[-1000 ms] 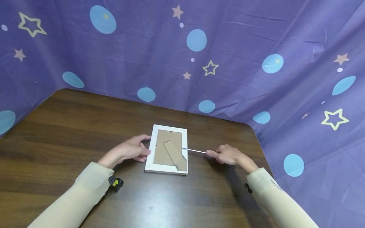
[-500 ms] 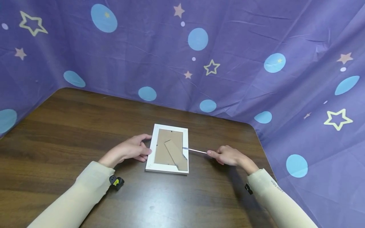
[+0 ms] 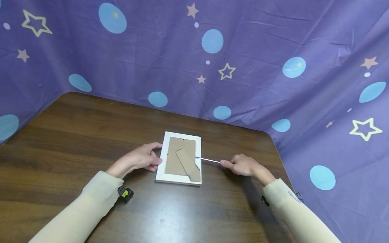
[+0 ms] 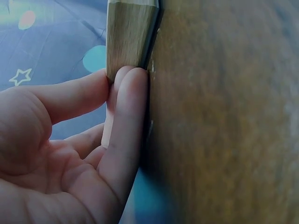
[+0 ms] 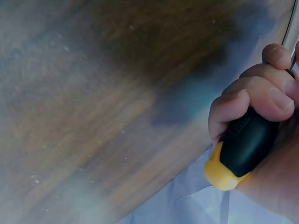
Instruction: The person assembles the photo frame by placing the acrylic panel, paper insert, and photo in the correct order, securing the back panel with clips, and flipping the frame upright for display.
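Observation:
A white-edged picture frame [image 3: 174, 179] lies face down on the table, its brown backing board [image 3: 171, 165] and slanted easel stand [image 3: 189, 167] showing. At the frame's left edge, my left hand [image 3: 139, 158] grips it, thumb on top. The left wrist view shows thumb and fingers pinching the wooden side [image 4: 128, 35]. My right hand [image 3: 243, 165] grips a screwdriver [image 3: 209, 160] from the right. Its thin metal shaft reaches to the frame's right inner edge, with the tip at the border of the backing board. In the right wrist view, fingers curl round the black-and-yellow handle [image 5: 247, 144].
The dark wooden table [image 3: 91, 135] extends around the frame on every side. Behind and to the right hangs a purple curtain [image 3: 249, 40] with stars and blue dots. A black strap buckle [image 3: 125, 193] hangs at the left sleeve.
The head view has shifted slightly. Both hands, the picture frame and the screwdriver keep nearly the same places, with the tip still at the frame's right inner edge.

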A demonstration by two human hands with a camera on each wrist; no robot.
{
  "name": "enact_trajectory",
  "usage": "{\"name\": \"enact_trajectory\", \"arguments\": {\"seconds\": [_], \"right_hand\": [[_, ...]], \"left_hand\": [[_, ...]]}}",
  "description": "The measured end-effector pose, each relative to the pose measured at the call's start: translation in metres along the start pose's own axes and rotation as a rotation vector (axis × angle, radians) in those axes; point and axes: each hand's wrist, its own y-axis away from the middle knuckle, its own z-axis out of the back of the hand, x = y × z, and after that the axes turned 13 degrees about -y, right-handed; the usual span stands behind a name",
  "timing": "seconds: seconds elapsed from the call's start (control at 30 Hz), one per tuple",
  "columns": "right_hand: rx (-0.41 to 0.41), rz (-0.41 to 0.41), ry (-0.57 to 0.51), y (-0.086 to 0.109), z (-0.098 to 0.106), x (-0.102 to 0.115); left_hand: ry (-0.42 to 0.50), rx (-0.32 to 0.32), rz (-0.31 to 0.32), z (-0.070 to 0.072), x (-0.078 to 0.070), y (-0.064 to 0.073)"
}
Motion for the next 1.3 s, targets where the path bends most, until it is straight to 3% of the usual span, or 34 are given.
{"name": "enact_trajectory", "arguments": {"seconds": [0.6, 1.07, 1.2, 1.3], "right_hand": [[-0.039, -0.012, 0.241, -0.004, 0.016, 0.017], [-0.042, 0.007, 0.532, -0.004, 0.047, 0.062], [-0.045, 0.007, 0.558, -0.004, 0.051, 0.068], [-0.028, 0.009, 0.509, -0.006, 0.051, 0.058]], "left_hand": [[0.006, 0.002, 0.006, -0.001, 0.000, -0.003], [-0.019, -0.008, 0.010, 0.001, -0.002, -0.003], [-0.018, -0.007, 0.014, 0.001, -0.002, -0.002], [-0.016, -0.002, 0.012, -0.001, -0.002, -0.002]]}}
